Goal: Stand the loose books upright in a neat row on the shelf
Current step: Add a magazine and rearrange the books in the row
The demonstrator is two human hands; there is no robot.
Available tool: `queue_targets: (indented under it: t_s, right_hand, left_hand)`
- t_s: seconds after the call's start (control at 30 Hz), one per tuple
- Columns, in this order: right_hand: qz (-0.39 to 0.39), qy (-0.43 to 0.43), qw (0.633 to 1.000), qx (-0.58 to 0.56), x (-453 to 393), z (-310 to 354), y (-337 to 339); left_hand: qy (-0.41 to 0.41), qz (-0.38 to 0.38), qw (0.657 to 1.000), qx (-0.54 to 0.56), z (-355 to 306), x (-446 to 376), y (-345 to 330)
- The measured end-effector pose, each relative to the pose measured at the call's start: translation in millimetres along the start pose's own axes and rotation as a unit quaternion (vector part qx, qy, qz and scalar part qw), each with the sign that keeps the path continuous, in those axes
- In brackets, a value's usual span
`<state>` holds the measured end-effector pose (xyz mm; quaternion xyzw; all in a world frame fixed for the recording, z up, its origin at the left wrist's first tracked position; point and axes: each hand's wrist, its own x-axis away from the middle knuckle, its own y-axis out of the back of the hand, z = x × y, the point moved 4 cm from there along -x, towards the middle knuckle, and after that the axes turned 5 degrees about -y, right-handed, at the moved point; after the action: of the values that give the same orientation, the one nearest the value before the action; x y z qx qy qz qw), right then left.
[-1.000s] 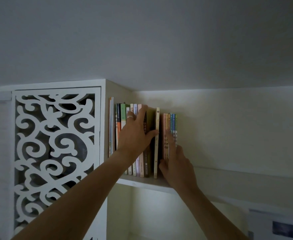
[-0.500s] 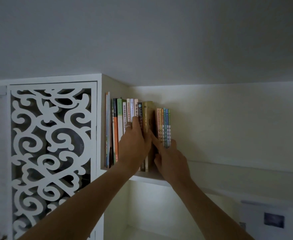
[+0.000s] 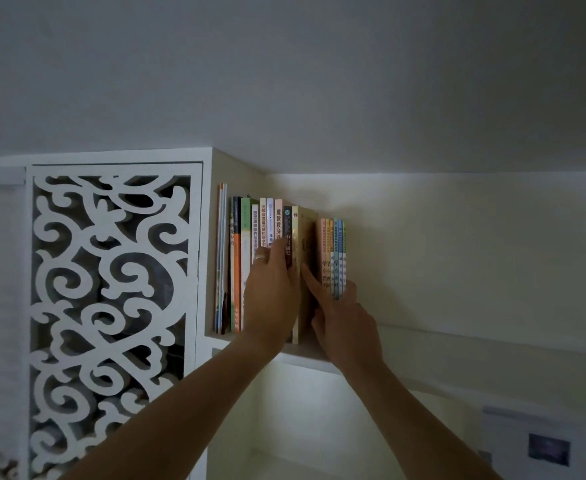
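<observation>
— So, where did I have the hands at that point?

— My left hand lay flat against the spines of the main block of books, fingers straight and pointing up, the ring finger over a pale spine. It gripped nothing; it only pressed. I reckon I had it there to keep the block from tipping right.

— And the right one?

— My right hand was just beside it, forefinger stretched up into the gap by the tan book, the other fingers loosely bent near the foot of the thin pastel books. I couldn't tell whether it pinched anything. The two hands were almost touching, one on each side of that tan book.

— Why that book?

— It stood at the right end of the block, its cover angled open toward the gap. My guess was that it still needed squaring up, and the pastel set sliding over to close the row.

— Arms?

— Both reached up and forward, the left coming in from lower left, the right from lower right, wrists about level with the shelf edge.

— Around them?

— Everything stood upright on the shelf, hard against the white cabinet with the scrollwork panel.
</observation>
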<state>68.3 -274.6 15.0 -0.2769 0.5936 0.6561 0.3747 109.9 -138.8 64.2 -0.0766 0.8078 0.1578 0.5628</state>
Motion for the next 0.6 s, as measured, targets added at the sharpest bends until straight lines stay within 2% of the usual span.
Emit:
queue_targets:
  t_s: [0.13,0.33,0.53,0.6]
  right_hand:
    - [-0.022,-0.008,0.999,-0.026,2,2,3]
    - [0.000,-0.005,1.000,0.004,3,-2,-1]
    - [-0.002,-0.025,1.000,0.009,2,-3,0]
    - [-0.001,-0.028,1.000,0.007,2,-4,1]
  left_hand:
    - [-0.032,-0.008,0.999,-0.043,-10,5,-9]
    - [-0.087,0.030,0.987,-0.128,-3,-51,2]
    - [-0.122,-0.007,0.989,-0.079,-3,-63,12]
    - [-0.120,-0.031,0.992,-0.003,-10,-60,18]
